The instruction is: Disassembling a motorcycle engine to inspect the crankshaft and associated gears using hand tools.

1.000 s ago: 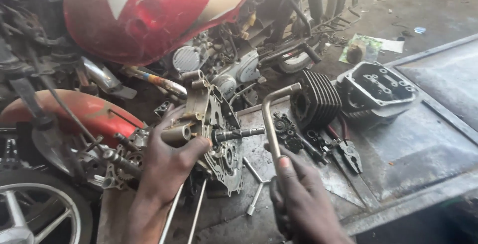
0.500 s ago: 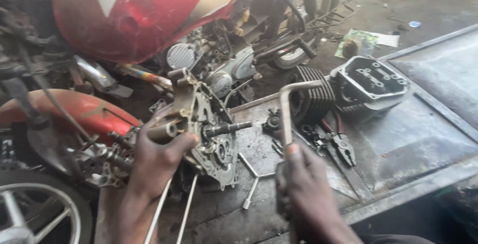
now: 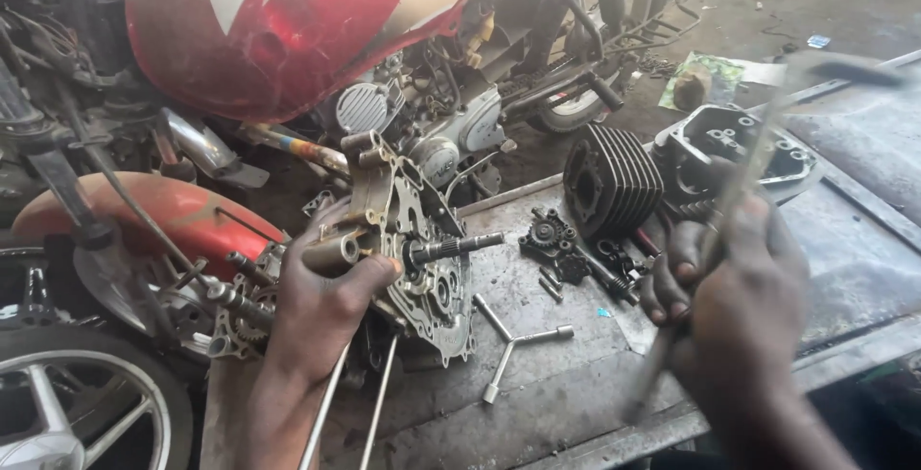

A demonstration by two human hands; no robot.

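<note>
We see a red motorcycle [image 3: 288,38] behind the metal counter [image 3: 576,384], where our left hand [image 3: 321,302] is clamped around an engine crankcase [image 3: 413,249] standing at the counter's left edge. Our right hand [image 3: 739,297] is closed around a blurred metal rod [image 3: 758,153], raised near the finned cylinder [image 3: 609,177].

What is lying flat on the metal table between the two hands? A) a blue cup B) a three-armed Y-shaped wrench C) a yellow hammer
B: a silver three-armed Y-shaped wrench lies on the metal table, between the left hand on the engine case and the right hand.
</note>
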